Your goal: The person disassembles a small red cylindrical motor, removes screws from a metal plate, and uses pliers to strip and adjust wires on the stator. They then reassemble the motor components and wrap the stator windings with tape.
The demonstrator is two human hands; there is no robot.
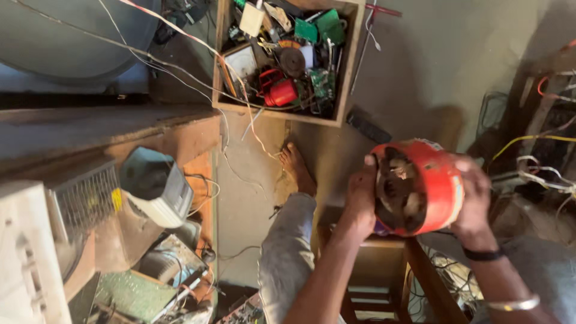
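We see both hands closed on a round red metal housing (420,187), open on the side facing us, with dusty brown parts inside. The left hand (360,201) clasps its near rim, thumb up on the edge and fingers wrapped behind. The right hand (474,195) cups the far side, palm flat against the red wall. The housing is held in the air above a small wooden stool (384,270), between the two forearms, which rise from the lower edge of the view. The right wrist carries a dark band (483,255) and, lower on the arm, a thin metal bangle (513,304).

Left of the hands, a bare foot (297,168) rests on the concrete floor (420,60). Farther off stands an open wooden crate (345,66) crammed with green circuit boards, a red cylindrical part (281,93) and loose wires. At the left sits a grey and white plastic casing (153,186).
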